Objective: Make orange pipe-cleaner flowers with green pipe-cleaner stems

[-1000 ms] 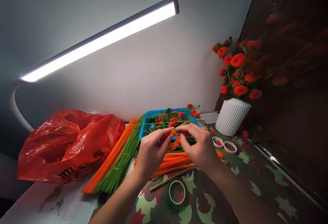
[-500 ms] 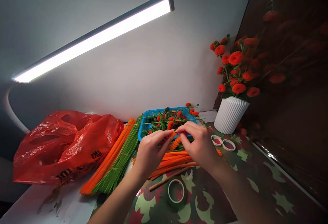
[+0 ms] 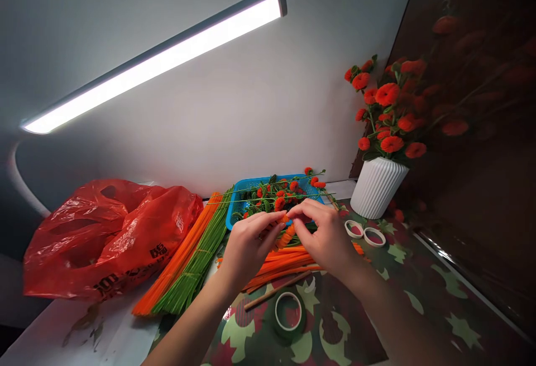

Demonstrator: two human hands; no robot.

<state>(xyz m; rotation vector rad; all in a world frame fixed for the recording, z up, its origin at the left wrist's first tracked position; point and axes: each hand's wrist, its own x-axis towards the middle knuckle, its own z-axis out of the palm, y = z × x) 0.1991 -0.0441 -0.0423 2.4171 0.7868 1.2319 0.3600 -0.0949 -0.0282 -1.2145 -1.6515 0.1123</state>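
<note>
A leafy pattern covers the surface [image 3: 435, 288]. Nearest, at six o'clock, sits a tape roll [image 3: 277, 313]. In the middle, the left hand [image 3: 246, 243] and right hand [image 3: 324, 237] meet, their fingers pinched close on a curly orange pipe cleaner [image 3: 285, 237], held above straight orange pipe cleaners [image 3: 285, 260]. Small, soft pinches should keep its curls neat; hard squeezing might squash them. At twelve o'clock waits a blue basket [image 3: 229, 218]; at two, a white vase [image 3: 379, 187].
</note>
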